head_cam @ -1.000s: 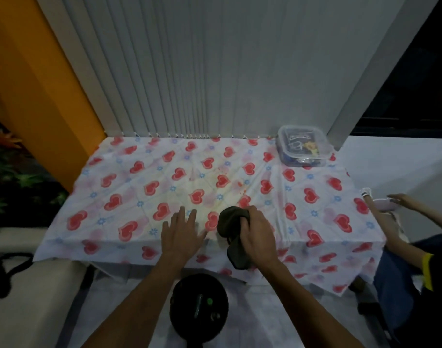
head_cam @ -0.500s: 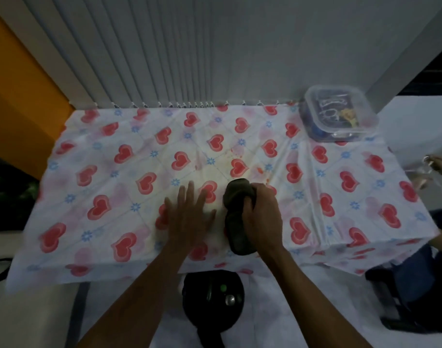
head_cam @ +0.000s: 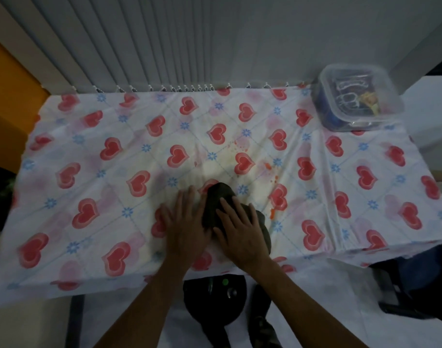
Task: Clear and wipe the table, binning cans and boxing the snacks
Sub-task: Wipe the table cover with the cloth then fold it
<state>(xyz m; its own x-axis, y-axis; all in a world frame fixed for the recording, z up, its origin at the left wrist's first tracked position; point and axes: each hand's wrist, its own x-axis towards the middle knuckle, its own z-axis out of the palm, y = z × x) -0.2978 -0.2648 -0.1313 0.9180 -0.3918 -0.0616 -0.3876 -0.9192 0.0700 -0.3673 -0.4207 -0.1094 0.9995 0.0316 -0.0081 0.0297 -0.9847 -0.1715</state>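
A dark green cloth lies bunched on the table's heart-patterned cover, near the front edge at the middle. My right hand presses flat on the cloth with the fingers spread over it. My left hand lies flat on the cover just left of the cloth, fingers apart, holding nothing. Small orange-red stains and crumbs dot the cover beyond and to the right of the cloth. A clear lidded plastic box with snack packets inside stands at the far right corner.
White vertical blinds hang behind the table. An orange wall stands at the left. A round black bin sits on the floor below the front edge, between my arms. A dark shape lies at the right edge.
My right hand has gone from clutching the cloth to pressing it flat and pushed it farther onto the table. My view moved closer and down; the other person's hands at the right are out of view.
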